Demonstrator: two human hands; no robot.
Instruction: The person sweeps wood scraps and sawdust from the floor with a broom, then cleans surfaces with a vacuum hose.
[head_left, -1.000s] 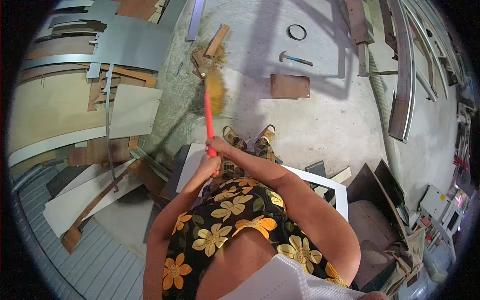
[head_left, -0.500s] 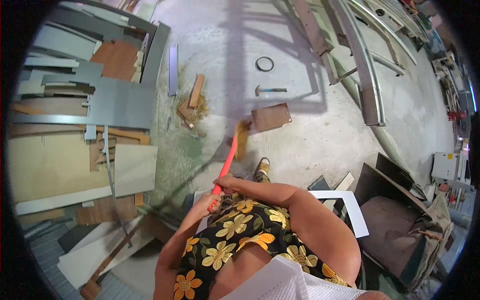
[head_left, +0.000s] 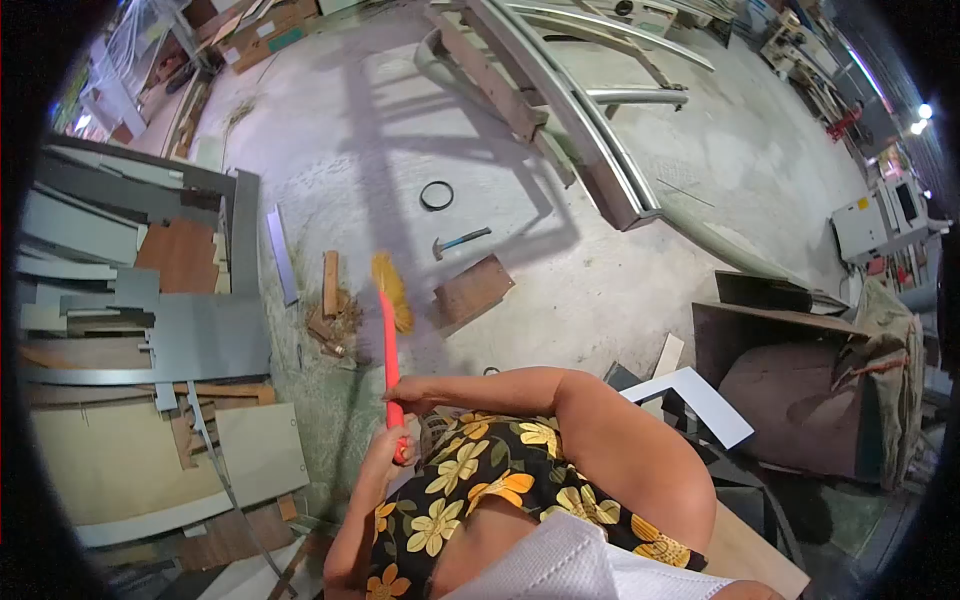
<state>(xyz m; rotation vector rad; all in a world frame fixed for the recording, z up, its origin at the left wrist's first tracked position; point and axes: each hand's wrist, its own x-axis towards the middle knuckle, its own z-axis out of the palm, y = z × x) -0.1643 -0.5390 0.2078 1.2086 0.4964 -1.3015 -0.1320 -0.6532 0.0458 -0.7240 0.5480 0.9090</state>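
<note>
A broom [head_left: 391, 345] with a red handle and yellow bristles reaches forward from my body over the concrete floor. My left hand [head_left: 386, 447] is wrapped round the handle near its end, and my right hand [head_left: 408, 394] grips it just farther along. The bristles [head_left: 392, 290] lie between a pile of wood scraps and debris [head_left: 335, 322] on the left and a brown board [head_left: 473, 293] on the right. A narrow wooden strip [head_left: 330, 283] rests on the pile. Beyond the board lies a hammer [head_left: 462, 242] with a blue handle.
A black ring [head_left: 437, 195] and a pale metal strip [head_left: 282, 255] lie on the floor. Stacked panels and offcuts [head_left: 215, 330] fill the left side. Long metal beams [head_left: 570, 120] stand at upper right. Near my right side are a white frame piece [head_left: 710, 405] and a brown bin [head_left: 790, 390].
The broom head has swung left and away from me, from beside the brown board toward the debris pile. Both hands stay on the handle. The camera view has shifted.
</note>
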